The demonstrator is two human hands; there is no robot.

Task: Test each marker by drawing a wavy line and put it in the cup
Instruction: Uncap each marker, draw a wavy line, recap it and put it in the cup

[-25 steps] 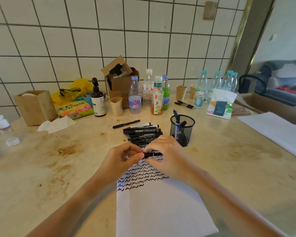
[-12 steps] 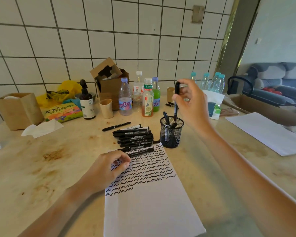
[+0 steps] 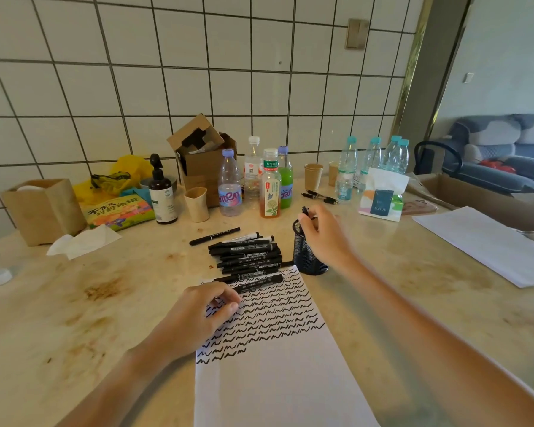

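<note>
Right hand (image 3: 322,238): fingers curled round a black marker (image 3: 305,211), held upright over the mouth of the black mesh cup (image 3: 305,260); only the marker's top end shows above the fingers, its lower end hidden by the hand and cup rim
Left hand (image 3: 198,315): resting on the upper left corner of the white paper (image 3: 284,383), fingers loosely curled, fingertips touching the nearest marker of the pile; whether it grips that marker cannot be told
Paper: between the two forearms, its top half covered in rows of black wavy lines (image 3: 269,315)
Pile of black markers (image 3: 247,255): just beyond the left hand, immediately left of the cup, lying roughly parallel; the nearest ones overlap the paper's top edge
Single marker (image 3: 215,236): beyond the pile, apart from it
Beige table (image 3: 90,297): stained, carrying everything listed
Drink bottles (image 3: 270,183): well beyond both hands, by the tiled wall
</note>
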